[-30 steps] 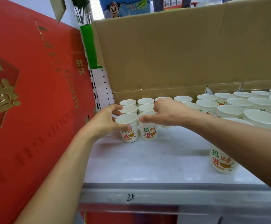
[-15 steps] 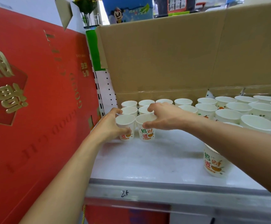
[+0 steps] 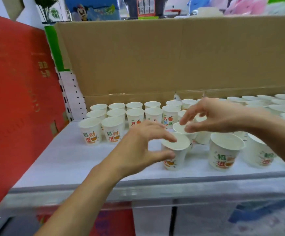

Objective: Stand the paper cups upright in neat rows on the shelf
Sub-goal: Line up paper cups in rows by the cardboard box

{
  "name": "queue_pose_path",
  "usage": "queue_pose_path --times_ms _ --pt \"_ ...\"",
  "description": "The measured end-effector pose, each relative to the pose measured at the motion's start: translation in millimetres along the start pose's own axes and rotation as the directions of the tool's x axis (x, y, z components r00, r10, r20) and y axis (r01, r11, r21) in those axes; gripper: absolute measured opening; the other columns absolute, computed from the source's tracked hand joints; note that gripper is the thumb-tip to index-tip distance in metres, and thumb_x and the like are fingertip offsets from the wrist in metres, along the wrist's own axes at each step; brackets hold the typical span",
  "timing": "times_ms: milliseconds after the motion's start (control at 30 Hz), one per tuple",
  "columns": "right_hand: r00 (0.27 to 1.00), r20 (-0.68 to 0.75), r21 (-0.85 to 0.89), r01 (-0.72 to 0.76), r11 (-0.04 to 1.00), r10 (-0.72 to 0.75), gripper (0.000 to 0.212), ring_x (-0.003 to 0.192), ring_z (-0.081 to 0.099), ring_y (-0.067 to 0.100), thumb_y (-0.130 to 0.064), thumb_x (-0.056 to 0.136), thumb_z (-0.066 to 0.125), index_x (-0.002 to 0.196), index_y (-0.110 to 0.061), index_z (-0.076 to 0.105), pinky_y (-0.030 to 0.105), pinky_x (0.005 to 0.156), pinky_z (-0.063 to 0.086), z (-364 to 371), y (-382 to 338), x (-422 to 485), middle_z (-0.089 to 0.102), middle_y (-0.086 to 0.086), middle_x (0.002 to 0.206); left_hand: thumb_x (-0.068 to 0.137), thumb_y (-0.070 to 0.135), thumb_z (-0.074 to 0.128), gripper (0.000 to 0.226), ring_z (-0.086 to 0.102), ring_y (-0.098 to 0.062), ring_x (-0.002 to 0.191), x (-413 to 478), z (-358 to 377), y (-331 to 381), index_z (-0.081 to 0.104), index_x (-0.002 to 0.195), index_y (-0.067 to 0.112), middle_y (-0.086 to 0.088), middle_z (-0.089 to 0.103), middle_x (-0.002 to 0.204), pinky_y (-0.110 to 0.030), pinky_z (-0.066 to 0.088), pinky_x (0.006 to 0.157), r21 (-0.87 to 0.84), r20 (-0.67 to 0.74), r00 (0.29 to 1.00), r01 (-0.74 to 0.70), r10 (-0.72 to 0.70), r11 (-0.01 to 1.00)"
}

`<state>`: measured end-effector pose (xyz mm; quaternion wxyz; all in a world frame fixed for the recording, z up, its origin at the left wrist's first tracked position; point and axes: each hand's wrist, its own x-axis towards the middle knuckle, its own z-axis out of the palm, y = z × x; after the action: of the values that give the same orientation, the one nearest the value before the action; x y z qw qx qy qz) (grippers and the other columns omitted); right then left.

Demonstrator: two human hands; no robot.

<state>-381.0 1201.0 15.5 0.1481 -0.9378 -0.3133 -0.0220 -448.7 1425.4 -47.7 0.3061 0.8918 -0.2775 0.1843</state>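
Small white paper cups (image 3: 117,113) with orange and green print stand upright in rows at the back left of the white shelf (image 3: 70,160). Two more (image 3: 91,132) stand in front of them. My left hand (image 3: 141,149) holds a loose small cup (image 3: 176,151) near the shelf's middle, thumb on its side and forefinger over its rim. Just behind it, my right hand (image 3: 213,114) pinches the rim of another small cup (image 3: 181,128) between thumb and fingertips. Both cups are upright.
Larger printed cups (image 3: 223,153) stand at the right front, with several more behind them. A tall cardboard sheet (image 3: 155,57) walls the back. A red gift box (image 3: 10,99) closes off the left side. The shelf's metal front edge (image 3: 138,191) runs below.
Both hands have left the two front-left cups and moved right to the middle of the shelf, each onto a loose small cup. The camera has swung right.
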Motion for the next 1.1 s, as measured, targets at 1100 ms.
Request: queue_pose_path --times_ms 1100 --pt "0.987 -0.143 -0.124 0.061 0.990 -0.079 0.018 0.088 0.058 0.013 -0.033 0.083 0.067 0.097 -0.023 0.073 0.037 0.077 0.052 51.8 -17.0 73.0 0.067 -0.007 0.090 0.078 0.036 0.076 0.021 0.059 0.001 0.092 44.5 -50.3 -76.8 0.074 0.098 0.030 0.018 0.070 0.088 -0.028 0.048 0.085 0.299 0.020 0.969 0.229 -0.246 0.926"
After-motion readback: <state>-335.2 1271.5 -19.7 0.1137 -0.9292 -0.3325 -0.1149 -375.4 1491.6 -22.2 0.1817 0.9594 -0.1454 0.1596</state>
